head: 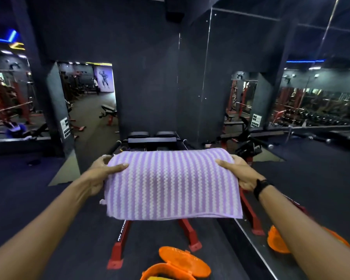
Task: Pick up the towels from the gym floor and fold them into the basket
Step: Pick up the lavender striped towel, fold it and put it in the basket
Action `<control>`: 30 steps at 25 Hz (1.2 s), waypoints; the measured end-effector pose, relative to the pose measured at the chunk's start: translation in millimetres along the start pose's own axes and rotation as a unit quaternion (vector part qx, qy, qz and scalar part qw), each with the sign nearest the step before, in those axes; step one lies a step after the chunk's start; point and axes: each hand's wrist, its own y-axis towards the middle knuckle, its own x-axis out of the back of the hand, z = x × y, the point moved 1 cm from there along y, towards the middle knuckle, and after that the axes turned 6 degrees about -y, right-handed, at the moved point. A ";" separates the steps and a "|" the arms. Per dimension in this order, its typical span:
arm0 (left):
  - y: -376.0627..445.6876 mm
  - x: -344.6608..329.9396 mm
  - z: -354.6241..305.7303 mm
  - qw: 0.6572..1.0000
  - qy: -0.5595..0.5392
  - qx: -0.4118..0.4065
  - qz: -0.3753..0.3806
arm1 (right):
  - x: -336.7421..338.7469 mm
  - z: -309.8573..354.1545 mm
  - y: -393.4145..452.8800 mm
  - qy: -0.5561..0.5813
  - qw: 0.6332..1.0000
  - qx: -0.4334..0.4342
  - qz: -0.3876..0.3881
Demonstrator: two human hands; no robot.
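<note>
A purple-and-white striped towel, folded over, hangs in the air in front of me. My left hand grips its left edge with the thumb on top. My right hand grips its right edge the same way; a black band sits on that wrist. Below, at the bottom edge of the view, stands the orange basket with its lid swung open; something yellow lies inside it.
A red-framed gym bench stands under and beyond the towel, its red feet near the basket. A mirror wall runs along the right and shows the basket's reflection. The dark rubber floor spreads left; racks and benches fill the background.
</note>
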 end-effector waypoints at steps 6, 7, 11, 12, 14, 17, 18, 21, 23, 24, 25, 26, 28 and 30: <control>1.9 4.7 4.5 0.997 -0.028 -0.062 0.044 | -1.0 6.1 -8.5 0.011 1.000 -0.007 0.016; 1.8 5.8 5.3 0.997 -0.010 -0.054 0.062 | -0.5 6.2 -10.9 0.001 0.999 -0.003 0.037; 5.3 13.8 6.1 0.972 0.208 -0.065 0.092 | 4.3 2.4 -10.3 -0.203 0.978 0.010 0.045; 7.3 15.5 5.3 0.956 0.266 -0.091 0.080 | 6.0 1.7 -9.8 -0.265 0.964 0.023 0.030; 11.4 19.1 3.1 0.929 0.342 -0.127 0.060 | 11.0 3.0 -11.6 -0.320 0.946 0.050 0.009; 1.3 22.0 -13.8 0.925 0.352 -0.127 0.058 | 18.9 8.6 -16.1 -0.271 0.961 0.048 0.033; -4.7 22.7 -18.7 0.948 0.284 -0.103 0.100 | 20.4 9.4 -17.9 -0.218 0.974 0.034 0.044; -17.1 18.3 -22.4 0.978 0.143 -0.047 0.145 | 20.8 9.1 -14.8 -0.042 0.998 -0.030 0.035; -13.5 15.2 -10.3 0.992 0.092 -0.012 0.085 | 15.7 2.4 -16.0 0.041 0.994 -0.088 0.046; -10.2 13.2 -1.4 0.996 0.057 0.026 0.057 | 9.8 -2.1 -17.7 0.058 0.989 -0.115 0.070; -11.2 11.0 10.1 0.996 0.027 0.071 0.048 | 2.2 -10.4 -19.8 0.045 0.986 -0.130 0.098; -13.6 9.5 22.0 0.994 0.014 0.103 0.041 | -5.0 -20.5 -21.7 0.009 0.985 -0.137 0.105; -19.0 8.9 37.6 0.991 0.000 0.125 0.050 | -8.8 -33.5 -16.8 -0.003 0.989 -0.132 0.069; -27.0 7.1 47.3 0.987 -0.022 0.132 0.084 | -8.6 -34.0 -16.2 0.052 0.988 -0.134 0.053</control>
